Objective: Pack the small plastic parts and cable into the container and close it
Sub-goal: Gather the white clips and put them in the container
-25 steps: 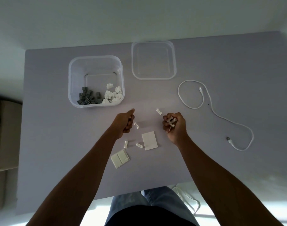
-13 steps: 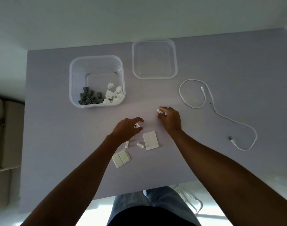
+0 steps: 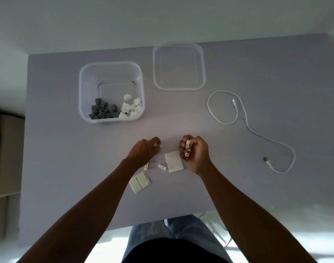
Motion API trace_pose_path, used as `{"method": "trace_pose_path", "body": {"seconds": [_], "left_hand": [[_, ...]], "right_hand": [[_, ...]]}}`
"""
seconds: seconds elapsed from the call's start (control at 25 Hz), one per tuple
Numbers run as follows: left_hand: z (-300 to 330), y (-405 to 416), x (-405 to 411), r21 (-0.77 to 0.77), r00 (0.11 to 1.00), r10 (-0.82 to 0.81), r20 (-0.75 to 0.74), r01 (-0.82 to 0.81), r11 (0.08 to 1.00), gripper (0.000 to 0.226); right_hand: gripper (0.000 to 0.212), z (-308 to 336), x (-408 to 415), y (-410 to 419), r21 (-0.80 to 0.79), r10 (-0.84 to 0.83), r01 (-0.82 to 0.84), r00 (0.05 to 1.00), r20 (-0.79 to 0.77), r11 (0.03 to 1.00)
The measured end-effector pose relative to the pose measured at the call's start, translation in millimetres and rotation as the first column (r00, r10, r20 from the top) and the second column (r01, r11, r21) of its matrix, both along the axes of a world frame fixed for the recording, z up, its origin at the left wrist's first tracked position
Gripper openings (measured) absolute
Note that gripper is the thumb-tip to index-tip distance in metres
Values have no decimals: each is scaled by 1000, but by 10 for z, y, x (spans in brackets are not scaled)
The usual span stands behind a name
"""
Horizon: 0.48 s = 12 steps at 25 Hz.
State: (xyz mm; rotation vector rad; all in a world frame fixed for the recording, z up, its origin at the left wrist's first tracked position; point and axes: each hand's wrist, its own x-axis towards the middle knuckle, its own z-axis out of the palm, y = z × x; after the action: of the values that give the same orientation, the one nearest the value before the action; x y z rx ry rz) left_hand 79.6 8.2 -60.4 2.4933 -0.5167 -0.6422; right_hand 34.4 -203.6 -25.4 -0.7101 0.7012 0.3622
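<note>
Pale lilac tabletop (image 3: pixel 67 168) fills the view, with a white wall behind it. At the far left stands an open clear container (image 3: pixel 82 92), holding a heap of grey parts (image 3: pixel 102 111) and a heap of white parts (image 3: pixel 132 108) against its near wall. Its lid (image 3: pixel 202 69) lies flat just to the right, apart from it. A white cable (image 3: pixel 246 122) snakes loosely across the right side (one loop, both plugs showing). Near the front, the left hand (image 3: pixel 143 151) pinches a small white clip (image 3: pixel 159 146) at its fingertips. The right hand (image 3: pixel 195 152) has its fingers curled round several white clips (image 3: pixel 187 148). Between and below the hands lie a white card (image 3: pixel 174 162), two loose clips (image 3: pixel 162 167) and a two-panel white pad (image 3: pixel 140 182).
</note>
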Motion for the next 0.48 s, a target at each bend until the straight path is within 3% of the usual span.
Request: {"method": "trace_pose_path", "body": {"seconds": [0.08, 0.16, 0.24, 0.32, 0.4, 0.48], "left_hand": [[56, -43, 14, -88, 983, 105, -153, -119, 989, 16], [184, -83, 11, -230, 833, 280, -478, -426, 875, 18], [325, -55, -7, -306, 595, 216, -774, -651, 695, 28], [436, 22, -36, -365, 471, 31, -882, -723, 587, 25], [517, 87, -72, -399, 422, -79, -903, -758, 516, 17], [583, 142, -126, -401, 390, -123, -913, -797, 452, 16]], "right_hand": [[20, 2, -130, 65, -8, 67, -67, 998, 13, 998], [35, -5, -220, 140, -70, 118, -121, 992, -43, 990], [45, 13, -287, 221, -162, 170, -187, 979, -115, 969], [45, -20, -356, 311, -352, 236, -276, 960, -153, 895], [39, -80, -421, 378, -658, 361, -371, 919, -158, 656], [27, -153, -509, 449, -877, 554, -384, 814, -175, 287]]}}
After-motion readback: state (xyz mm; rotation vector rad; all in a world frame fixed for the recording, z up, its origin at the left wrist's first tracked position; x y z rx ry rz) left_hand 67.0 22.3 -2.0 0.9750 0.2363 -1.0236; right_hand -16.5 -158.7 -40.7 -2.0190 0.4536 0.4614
